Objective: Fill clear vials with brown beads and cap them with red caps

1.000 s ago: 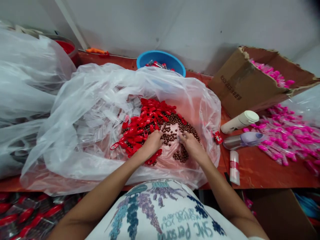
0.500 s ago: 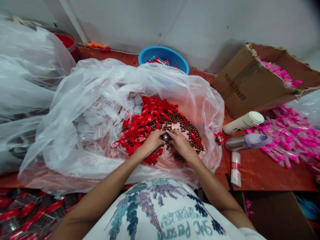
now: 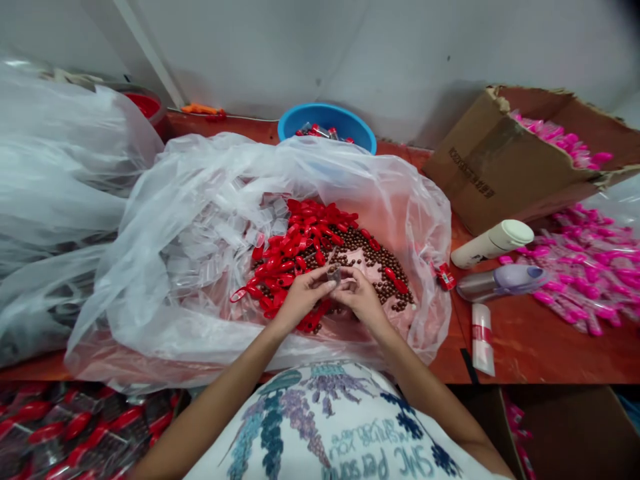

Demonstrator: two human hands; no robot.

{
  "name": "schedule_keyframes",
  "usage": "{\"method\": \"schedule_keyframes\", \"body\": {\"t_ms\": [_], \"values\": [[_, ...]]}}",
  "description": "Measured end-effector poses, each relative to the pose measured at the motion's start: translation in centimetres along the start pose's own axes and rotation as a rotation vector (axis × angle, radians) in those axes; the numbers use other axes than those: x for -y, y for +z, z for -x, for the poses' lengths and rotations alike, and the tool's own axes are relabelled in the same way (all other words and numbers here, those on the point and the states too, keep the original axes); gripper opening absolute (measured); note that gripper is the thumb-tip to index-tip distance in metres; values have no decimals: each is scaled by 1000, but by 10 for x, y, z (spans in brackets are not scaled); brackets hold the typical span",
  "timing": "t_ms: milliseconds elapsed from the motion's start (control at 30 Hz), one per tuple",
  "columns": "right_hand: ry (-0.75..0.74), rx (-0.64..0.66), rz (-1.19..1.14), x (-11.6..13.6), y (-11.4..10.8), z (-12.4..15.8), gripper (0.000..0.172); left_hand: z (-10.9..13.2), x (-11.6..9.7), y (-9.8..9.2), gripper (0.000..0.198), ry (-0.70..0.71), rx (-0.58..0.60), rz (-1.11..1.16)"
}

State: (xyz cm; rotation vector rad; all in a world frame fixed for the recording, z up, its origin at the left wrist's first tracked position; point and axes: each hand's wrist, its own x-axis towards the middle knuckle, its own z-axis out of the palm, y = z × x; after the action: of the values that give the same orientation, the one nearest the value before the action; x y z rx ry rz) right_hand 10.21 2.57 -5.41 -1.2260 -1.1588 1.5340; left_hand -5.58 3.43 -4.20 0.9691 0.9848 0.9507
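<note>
My left hand (image 3: 304,295) and my right hand (image 3: 361,295) meet over the middle of the work area, fingertips closed round a small clear plastic container (image 3: 334,273). Something dark shows at its upper end; how full it is I cannot tell. Brown beads (image 3: 387,257) lie spread beyond and to the right of my hands. Red plastic pieces (image 3: 285,257), long and rounded, are heaped behind and left of my left hand. Further left is a pile of clear plastic containers (image 3: 205,243). All of these lie on a translucent plastic sheet (image 3: 170,333) with bunched-up edges.
Behind the sheet stands a blue basin (image 3: 367,130) with red-and-clear pieces. At right are a cardboard box (image 3: 465,167), a white bottle (image 3: 493,244), a lilac-and-steel flask (image 3: 500,283), a wrapped roll (image 3: 483,340) and pink pieces (image 3: 595,280). Large plastic bags (image 3: 55,173) crowd the left.
Both hands have lifted and tilted the small container up from the beads, so its clear wall now shows between the fingertips. The camera view has shifted slightly.
</note>
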Motion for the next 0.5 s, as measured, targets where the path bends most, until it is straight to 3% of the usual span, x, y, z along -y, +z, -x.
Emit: {"method": "schedule_keyframes", "body": {"t_ms": [67, 200, 333, 500], "values": [[-20, 9, 11, 3, 3, 4, 52, 4, 0, -2, 48, -3, -7, 91], [-95, -96, 184, 4, -9, 8, 37, 16, -11, -12, 47, -61, 17, 249], [-155, -161, 321, 5, -25, 9, 28, 25, -23, -20, 51, -89, -5, 250], [-297, -99, 423, 25, -18, 9, 26, 28, -27, -20, 48, -152, 75, 216]]}}
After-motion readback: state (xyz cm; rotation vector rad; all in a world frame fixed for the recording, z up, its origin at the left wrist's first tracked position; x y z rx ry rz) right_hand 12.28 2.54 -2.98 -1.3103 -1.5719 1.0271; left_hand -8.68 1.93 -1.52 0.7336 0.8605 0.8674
